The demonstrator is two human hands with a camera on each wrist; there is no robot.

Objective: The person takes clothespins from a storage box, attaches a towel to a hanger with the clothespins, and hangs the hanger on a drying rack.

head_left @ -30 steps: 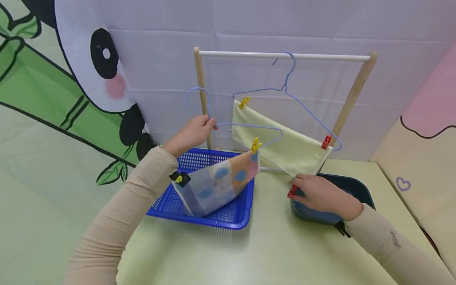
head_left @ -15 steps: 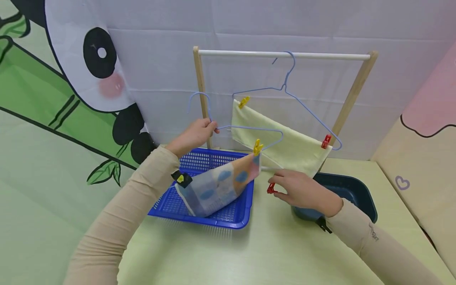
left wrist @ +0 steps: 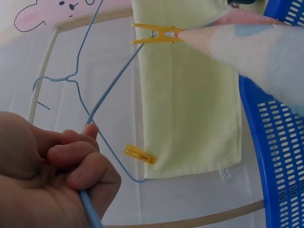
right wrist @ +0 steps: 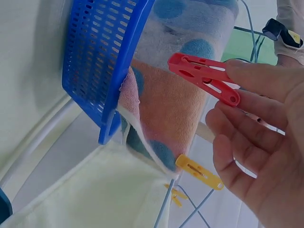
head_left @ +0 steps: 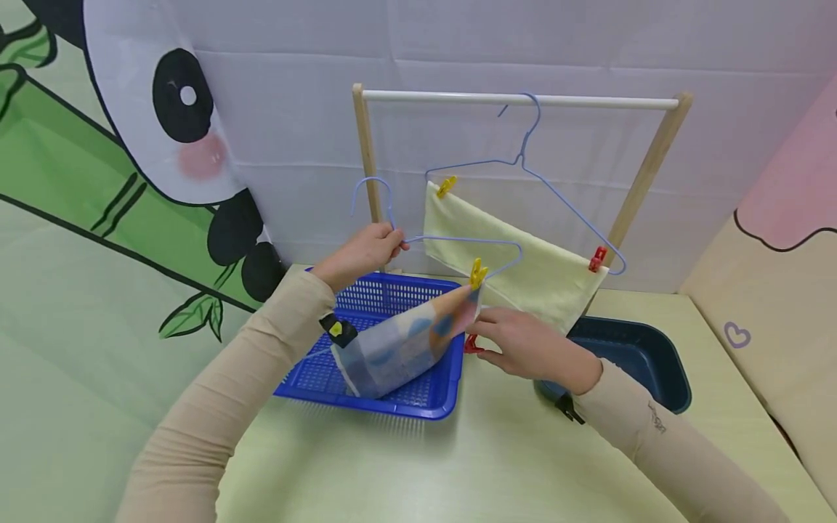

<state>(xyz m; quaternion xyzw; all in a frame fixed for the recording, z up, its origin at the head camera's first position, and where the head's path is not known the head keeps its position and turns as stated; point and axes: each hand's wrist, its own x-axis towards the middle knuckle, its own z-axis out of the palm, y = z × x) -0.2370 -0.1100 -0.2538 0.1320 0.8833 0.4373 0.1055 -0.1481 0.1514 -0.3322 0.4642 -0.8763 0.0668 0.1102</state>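
Note:
My left hand (head_left: 368,254) grips a blue wire hanger (head_left: 464,239) near its neck, fingers curled round the wire in the left wrist view. From that hanger's right end, a yellow clothespin (head_left: 478,274) holds a corner of a patterned towel (head_left: 399,347) with blue dots, which droops into the blue basket (head_left: 451,388). Between thumb and forefinger, my right hand (head_left: 526,347) pinches a red clothespin (right wrist: 204,78). It is beside the towel's right edge; in the right wrist view the clothespin's tip appears in front of the towel, and whether they touch I cannot tell.
Behind, a rack with a white rod (head_left: 458,96) bears a second blue hanger (head_left: 523,156). A pale yellow towel (head_left: 516,269) hangs from it by a yellow clip (head_left: 447,187) and a red clip (head_left: 597,259). A dark teal tub (head_left: 676,378) stands at the right.
My right hand has moved left from the dark tub to the patterned towel, carrying the red clothespin. My left hand and its hanger have lowered slightly and shifted a little right.

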